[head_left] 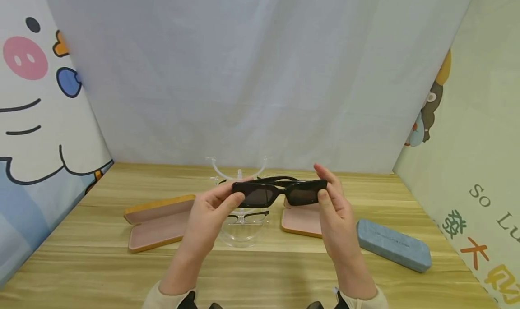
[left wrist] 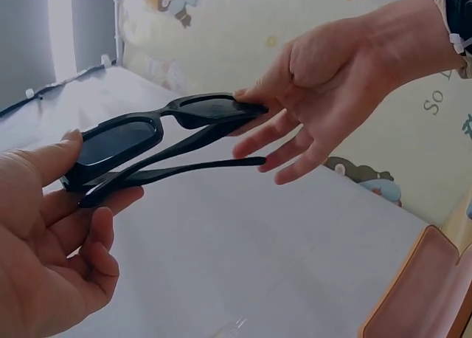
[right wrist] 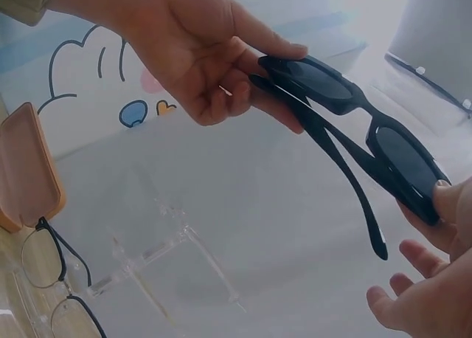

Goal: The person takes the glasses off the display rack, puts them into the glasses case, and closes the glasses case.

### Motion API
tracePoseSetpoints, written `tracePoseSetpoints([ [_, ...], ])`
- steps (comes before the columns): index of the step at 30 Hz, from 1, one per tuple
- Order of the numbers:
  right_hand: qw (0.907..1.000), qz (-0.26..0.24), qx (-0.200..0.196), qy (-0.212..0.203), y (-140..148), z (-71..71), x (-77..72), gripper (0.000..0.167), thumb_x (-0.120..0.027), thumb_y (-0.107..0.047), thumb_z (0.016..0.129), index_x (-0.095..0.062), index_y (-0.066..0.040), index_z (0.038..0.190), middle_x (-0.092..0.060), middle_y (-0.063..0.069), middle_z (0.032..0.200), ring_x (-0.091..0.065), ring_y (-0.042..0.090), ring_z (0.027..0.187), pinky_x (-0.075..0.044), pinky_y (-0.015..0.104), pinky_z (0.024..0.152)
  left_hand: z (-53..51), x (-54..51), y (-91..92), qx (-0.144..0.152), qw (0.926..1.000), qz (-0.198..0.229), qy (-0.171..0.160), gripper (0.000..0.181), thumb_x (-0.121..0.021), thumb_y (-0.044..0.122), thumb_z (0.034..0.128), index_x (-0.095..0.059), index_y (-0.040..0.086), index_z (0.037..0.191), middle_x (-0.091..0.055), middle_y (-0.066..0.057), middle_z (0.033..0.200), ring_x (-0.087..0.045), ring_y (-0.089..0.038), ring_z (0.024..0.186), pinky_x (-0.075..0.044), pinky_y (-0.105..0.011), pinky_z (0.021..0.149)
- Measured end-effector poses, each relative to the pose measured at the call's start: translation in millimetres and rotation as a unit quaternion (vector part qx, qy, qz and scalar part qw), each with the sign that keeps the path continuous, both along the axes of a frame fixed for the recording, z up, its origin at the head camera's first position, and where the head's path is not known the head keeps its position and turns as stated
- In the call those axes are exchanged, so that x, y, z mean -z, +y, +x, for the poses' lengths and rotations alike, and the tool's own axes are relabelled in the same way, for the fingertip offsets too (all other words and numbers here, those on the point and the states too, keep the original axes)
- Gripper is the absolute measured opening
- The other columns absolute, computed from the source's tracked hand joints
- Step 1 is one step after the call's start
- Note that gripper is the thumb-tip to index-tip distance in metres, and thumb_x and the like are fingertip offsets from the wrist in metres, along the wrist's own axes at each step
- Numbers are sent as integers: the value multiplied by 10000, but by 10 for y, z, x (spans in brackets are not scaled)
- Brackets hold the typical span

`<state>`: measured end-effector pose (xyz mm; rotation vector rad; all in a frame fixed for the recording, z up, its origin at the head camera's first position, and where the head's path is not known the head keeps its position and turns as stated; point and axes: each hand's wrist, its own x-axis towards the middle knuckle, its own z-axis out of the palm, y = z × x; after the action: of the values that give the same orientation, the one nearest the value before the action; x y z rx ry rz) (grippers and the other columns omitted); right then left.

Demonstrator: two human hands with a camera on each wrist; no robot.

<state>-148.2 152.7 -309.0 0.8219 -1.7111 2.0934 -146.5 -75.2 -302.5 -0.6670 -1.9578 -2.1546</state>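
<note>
Black sunglasses (head_left: 281, 191) with dark rectangular lenses are held up in front of me, above the table, between both hands. My left hand (head_left: 205, 223) pinches one end of the frame, thumb on the front and fingers behind. At the opposite end, my right hand (head_left: 337, 216) pinches the corner between thumb and index finger, while its other fingers spread away. In the left wrist view, the sunglasses' temples (left wrist: 188, 146) are folded inward and cross behind the lenses. Behind the hands, a clear stand (head_left: 243, 241) bears thin-rimmed eyeglasses (head_left: 256, 217).
An orange glasses case (head_left: 156, 243) with pink lining lies open on the left of the wooden table (head_left: 268, 282). Another open orange case (head_left: 300, 223) is partly hidden behind my right hand. A blue case (head_left: 394, 245), closed, lies at the right. Cloth walls surround the table.
</note>
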Motion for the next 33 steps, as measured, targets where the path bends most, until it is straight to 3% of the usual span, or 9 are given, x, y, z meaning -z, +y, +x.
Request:
tracePoseSetpoints([
  [3, 9999, -88, -84, 57, -2, 2, 0, 334, -303, -66, 992, -600, -123, 1133, -228, 92, 1452, -124, 191, 1355, -151, 256, 1064, -12, 8, 0, 126, 9999, 29, -21, 349, -565, 138, 899, -566, -34, 1203, -641, 37, 1128, -506, -164, 1168, -441, -285, 914],
  [5, 9997, -123, -182, 104, -5, 3, -6, 346, -295, -59, 992, -597, -124, 1148, -230, 107, 1446, -145, 199, 1342, -175, 243, 1056, -21, 19, -2, 200, 9998, 25, -24, 345, -558, 149, 905, -570, -35, 1197, -643, 39, 1120, -511, -165, 1155, -443, -288, 901],
  [10, 9988, -158, -413, 219, 12, 1, -19, 367, -277, -44, 993, -471, -13, 1303, -246, 132, 1430, -209, 225, 1304, -250, 227, 1040, -56, 46, 10, 383, 9992, 56, -72, 355, -538, 163, 917, -562, -60, 1192, -614, -43, 1155, -515, -185, 1134, -414, -318, 907],
  [15, 9985, -229, -465, 171, 70, -12, -1, 354, -282, -37, 990, -537, -26, 1236, -274, 124, 1431, -278, 202, 1288, -286, 223, 1037, -112, 71, 53, 485, 9981, 131, -351, 373, -557, 217, 902, -588, -54, 1156, -569, -79, 1224, -433, -227, 1243, -311, -410, 1009],
  [18, 9987, -228, -430, 128, 112, -21, 19, 333, -301, -38, 987, -576, -62, 1173, -404, 100, 1341, -385, 159, 1231, -321, 224, 1029, -151, 98, 78, 528, 9978, 168, -374, 386, -563, 223, 896, -587, -66, 1150, -591, -71, 1200, -440, -230, 1241, -306, -432, 1019],
  [24, 9990, -156, -390, 182, 231, -30, 59, 322, -299, 10, 977, -546, 1, 1183, -551, 24, 1100, -540, 112, 1043, -407, 224, 960, -227, 193, 174, 738, 9955, 224, -545, 426, -552, 241, 904, -562, -95, 1166, -586, -90, 1221, -444, -186, 1239, -302, -425, 1024],
  [26, 9997, -71, -226, 104, 264, -25, 80, 315, -310, 9, 975, -551, 15, 1177, -560, 25, 1090, -550, 117, 1027, -415, 224, 951, -251, 226, 222, 659, 9954, 287, -633, 411, -557, 223, 903, -563, -87, 1173, -554, -124, 1258, -425, -171, 1257, -285, -424, 1042],
  [29, 9999, 2, 132, -41, 305, -22, 130, 295, -339, -1, 971, -558, 37, 1164, -580, 21, 1071, -565, 115, 1007, -435, 220, 925, -286, 263, 301, 315, 9956, 325, -824, 356, -580, 188, 890, -593, -30, 1170, -582, -120, 1223, -470, -152, 1214, -332, -388, 1021],
  [33, 9970, 60, 664, -398, 359, -28, 200, 267, -386, -41, 967, -574, 16, 1148, -595, 4, 1056, -583, 93, 978, -464, 202, 871, -346, 310, 407, -184, 9939, 401, -1007, 288, -620, 155, 862, -646, 41, 1126, -675, -40, 1034, -584, -134, 994, -441, -324, 895],
])
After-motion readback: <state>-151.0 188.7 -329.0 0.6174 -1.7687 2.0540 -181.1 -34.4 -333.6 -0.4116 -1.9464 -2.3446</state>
